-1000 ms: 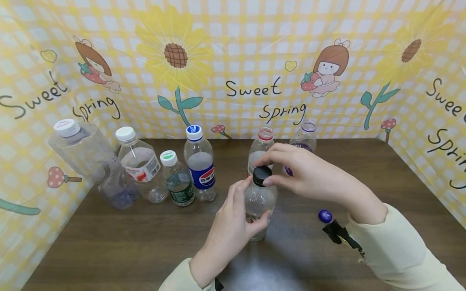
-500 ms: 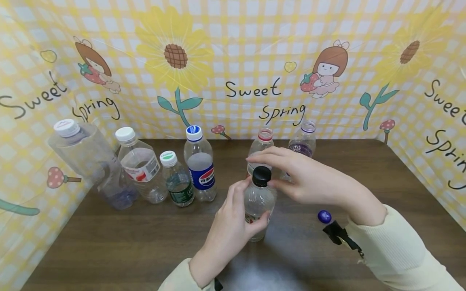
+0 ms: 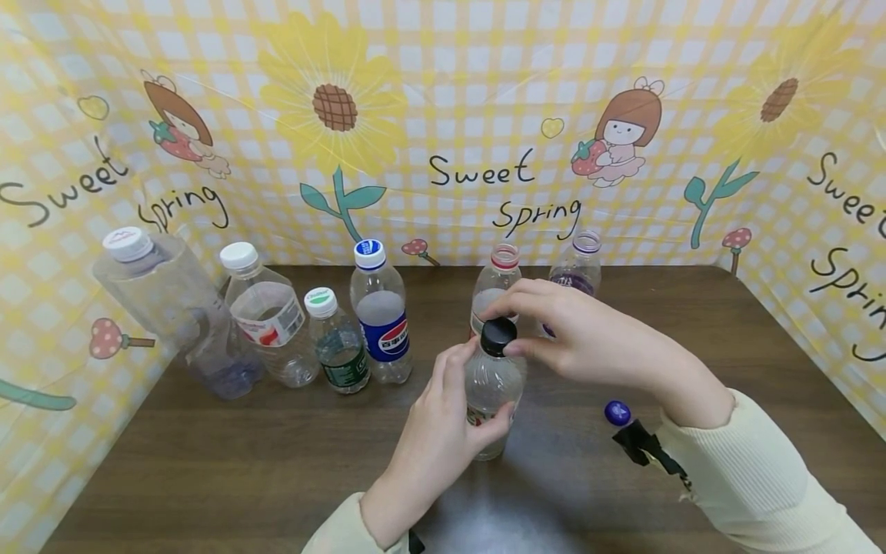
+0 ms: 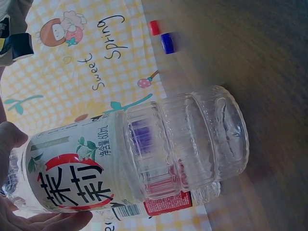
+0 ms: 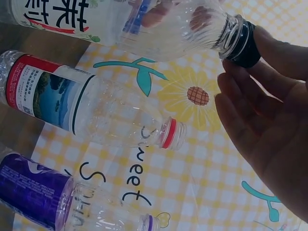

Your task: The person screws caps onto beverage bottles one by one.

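A clear plastic bottle (image 3: 494, 377) with a black screw cap (image 3: 498, 336) stands upright on the wooden table. My left hand (image 3: 439, 427) grips its body, thumb on the near side. Up at the neck, my right hand (image 3: 581, 331) pinches the cap between thumb and fingers; the right wrist view shows the thumb and fingertips against the black cap (image 5: 246, 45), which sits on the neck. In the left wrist view the bottle's white label (image 4: 72, 168) bears large black characters and a red ring. Part of the label is hidden behind my left hand in the head view.
Behind stand two uncapped bottles, one with a red neck ring (image 3: 505, 255), one with a purple label (image 3: 573, 285). A purple cap (image 3: 617, 412) lies near my right sleeve. Several capped bottles, including a Pepsi bottle (image 3: 383, 323), line the left. A patterned cloth (image 3: 443, 115) encloses the table.
Half a second ago my right fingers were spread off the black cap; now they have closed back onto it. The left hand and the bottle have stayed in place.
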Available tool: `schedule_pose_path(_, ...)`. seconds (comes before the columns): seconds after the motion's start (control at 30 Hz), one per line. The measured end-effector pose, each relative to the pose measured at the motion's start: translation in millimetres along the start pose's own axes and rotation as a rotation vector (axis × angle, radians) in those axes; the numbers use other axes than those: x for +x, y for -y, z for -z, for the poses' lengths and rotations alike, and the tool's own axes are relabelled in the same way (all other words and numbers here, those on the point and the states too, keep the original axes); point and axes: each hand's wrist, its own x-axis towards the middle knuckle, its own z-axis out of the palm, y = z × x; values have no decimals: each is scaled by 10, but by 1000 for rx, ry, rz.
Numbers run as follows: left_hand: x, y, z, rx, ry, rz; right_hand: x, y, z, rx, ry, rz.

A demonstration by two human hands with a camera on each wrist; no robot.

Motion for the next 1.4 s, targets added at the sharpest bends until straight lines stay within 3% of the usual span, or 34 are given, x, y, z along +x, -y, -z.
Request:
schedule_pose_path(0.2,3,-10,5,-8,24,23,16,7,-24,-33,-34,-84)
schedule_pose_path(0.37,3,-14,8,-11,41,35,21,15,-19,-35,-12,-154)
schedule_pose_path(0.53,1,-2,7,-5,30,23,-14,3,15,2,42,-85)
schedule_pose_path(0.73,-4,18,-3,0,1,-4,-14,-21,11,15,45,-5)
schedule_pose_path(1.07,10,-7,12,-16,28,22,-12,-1,16,-4,4,-39)
schedule_pose_path(1.4,14,-4,-9,2,14,11,-21,11,0,-9,24,-86)
